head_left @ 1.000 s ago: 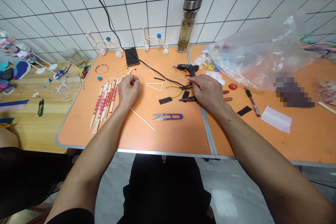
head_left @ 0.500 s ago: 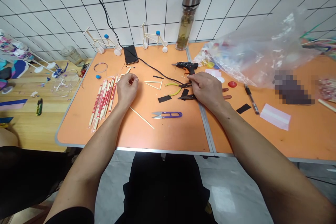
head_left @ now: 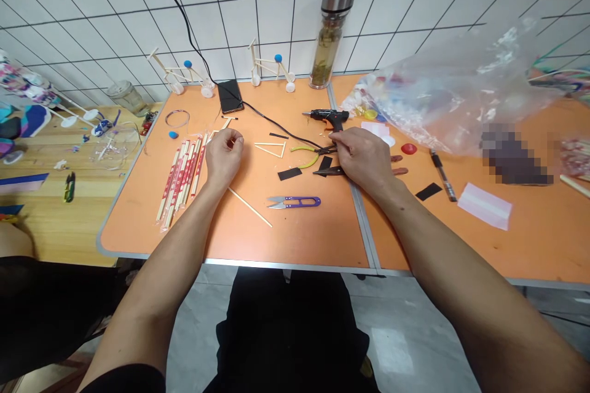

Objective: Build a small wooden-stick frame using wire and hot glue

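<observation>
My left hand [head_left: 224,155] rests on the orange table with its fingers curled into a loose ring; nothing shows inside. Beside it lie chopsticks in red-and-clear wrappers [head_left: 177,181], and a thin wooden stick [head_left: 251,207] runs out from near its wrist. My right hand [head_left: 362,153] lies curled at the grip of a black glue gun [head_left: 327,115], over part of the dark-bladed scissors [head_left: 328,171] and close to yellow-handled pliers [head_left: 308,157]. No object is visible in its fingers. Between the hands are a small stick frame [head_left: 271,148] and purple thread snips [head_left: 295,202].
Two stick models with blue balls [head_left: 188,64] stand by the wall, near a phone [head_left: 229,96] and a glass bottle [head_left: 326,40]. A black cord [head_left: 276,126] crosses the table. On the right are a plastic bag [head_left: 437,92], a pen [head_left: 443,177] and pink paper [head_left: 485,205].
Both hands keep the same place and pose. The view has shifted very slightly; nothing on the table has been moved.
</observation>
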Demonstrator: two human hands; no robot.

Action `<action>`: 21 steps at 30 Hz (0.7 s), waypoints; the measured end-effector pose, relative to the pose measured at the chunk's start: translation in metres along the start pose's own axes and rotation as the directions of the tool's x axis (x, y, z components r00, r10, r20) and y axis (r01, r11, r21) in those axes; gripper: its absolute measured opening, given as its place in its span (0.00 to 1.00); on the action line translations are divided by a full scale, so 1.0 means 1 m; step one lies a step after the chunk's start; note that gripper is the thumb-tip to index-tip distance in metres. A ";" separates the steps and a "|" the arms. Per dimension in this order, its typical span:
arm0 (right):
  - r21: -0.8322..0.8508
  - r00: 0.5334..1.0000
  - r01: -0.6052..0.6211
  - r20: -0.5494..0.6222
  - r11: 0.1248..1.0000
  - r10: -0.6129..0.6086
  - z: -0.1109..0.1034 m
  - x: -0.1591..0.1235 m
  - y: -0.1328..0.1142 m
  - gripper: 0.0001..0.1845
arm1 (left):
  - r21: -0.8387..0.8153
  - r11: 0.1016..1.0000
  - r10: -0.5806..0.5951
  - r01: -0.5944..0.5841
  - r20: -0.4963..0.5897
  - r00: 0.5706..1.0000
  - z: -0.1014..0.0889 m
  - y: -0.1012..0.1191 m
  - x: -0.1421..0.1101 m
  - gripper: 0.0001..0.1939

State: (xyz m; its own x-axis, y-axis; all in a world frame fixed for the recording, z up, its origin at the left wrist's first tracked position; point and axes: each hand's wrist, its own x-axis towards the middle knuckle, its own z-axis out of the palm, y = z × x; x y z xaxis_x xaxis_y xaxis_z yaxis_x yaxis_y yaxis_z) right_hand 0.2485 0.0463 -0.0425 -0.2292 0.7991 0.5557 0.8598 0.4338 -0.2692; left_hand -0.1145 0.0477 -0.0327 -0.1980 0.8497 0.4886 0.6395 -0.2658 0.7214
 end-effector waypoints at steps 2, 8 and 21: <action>0.001 1.000 0.012 -0.004 1.000 -0.012 0.000 0.000 0.001 0.21 | -0.007 1.000 0.005 -0.005 -0.003 1.000 0.000 0.000 0.000 0.05; 0.001 1.000 0.028 -0.013 1.000 -0.028 0.000 0.000 0.001 0.21 | -0.018 1.000 0.012 -0.012 -0.009 1.000 -0.001 0.000 -0.001 0.05; -0.016 1.000 -0.004 -0.008 1.000 0.004 0.000 -0.001 -0.002 0.21 | -0.028 1.000 0.009 -0.010 -0.007 1.000 -0.001 0.001 0.000 0.06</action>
State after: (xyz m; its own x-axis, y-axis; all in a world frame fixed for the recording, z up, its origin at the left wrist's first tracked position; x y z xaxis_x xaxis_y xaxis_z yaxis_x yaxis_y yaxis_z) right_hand 0.2471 0.0448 -0.0427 -0.2219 0.7976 0.5609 0.8679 0.4238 -0.2592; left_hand -0.1146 0.0467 -0.0316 -0.1974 0.8439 0.4990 0.6202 -0.2867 0.7302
